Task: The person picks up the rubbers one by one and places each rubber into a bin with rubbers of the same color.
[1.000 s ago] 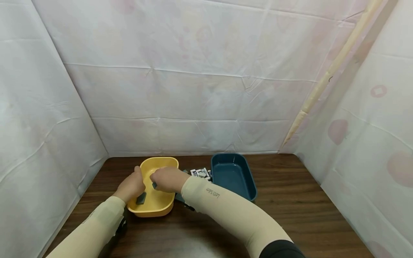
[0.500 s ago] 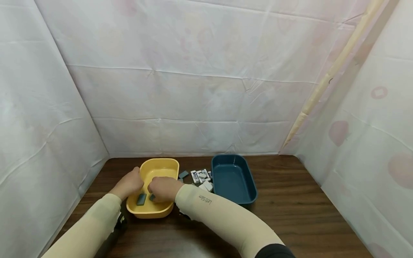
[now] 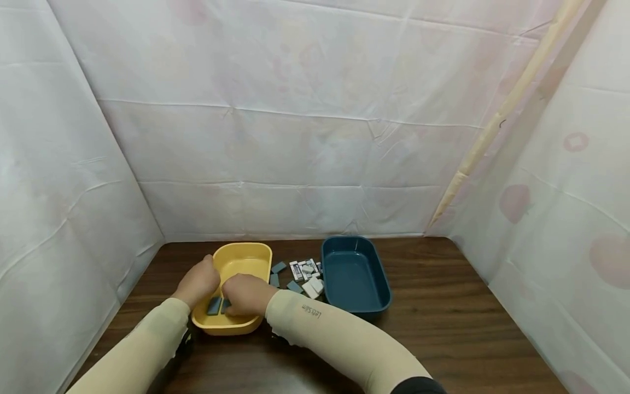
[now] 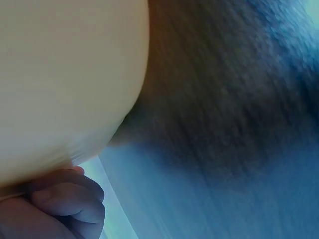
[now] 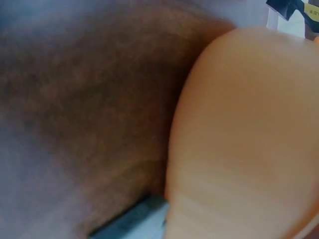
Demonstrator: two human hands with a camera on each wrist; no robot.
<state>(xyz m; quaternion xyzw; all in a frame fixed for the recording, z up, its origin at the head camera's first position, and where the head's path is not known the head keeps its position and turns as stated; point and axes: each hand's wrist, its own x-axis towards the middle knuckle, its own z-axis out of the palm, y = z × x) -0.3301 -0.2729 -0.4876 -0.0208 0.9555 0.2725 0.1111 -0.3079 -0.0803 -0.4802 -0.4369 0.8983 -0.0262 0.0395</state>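
Observation:
In the head view my left hand (image 3: 199,283) grips the left rim of a yellow plastic tray (image 3: 246,266). Its curled fingers (image 4: 75,201) show at the lower left of the left wrist view. My right hand (image 3: 248,295) reaches into the tray's near half and pinches a small grey-green rectangular block (image 3: 226,305), partly hidden by the fingers. Just left of it, a second grey-green block (image 3: 214,306) lies on the tray floor. A large pale surface fills much of each wrist view.
A dark blue tray (image 3: 356,273) stands to the right on the brown wooden table (image 3: 443,306). Between the trays lie several loose grey-green blocks (image 3: 294,287), white blocks (image 3: 313,287) and white pieces with dark printing (image 3: 297,270). White cloth walls enclose the table's back and sides.
My right hand has moved left and nearer within the yellow tray, bringing its block beside the other one. The left hand stays at the rim. More loose blocks between the trays are uncovered.

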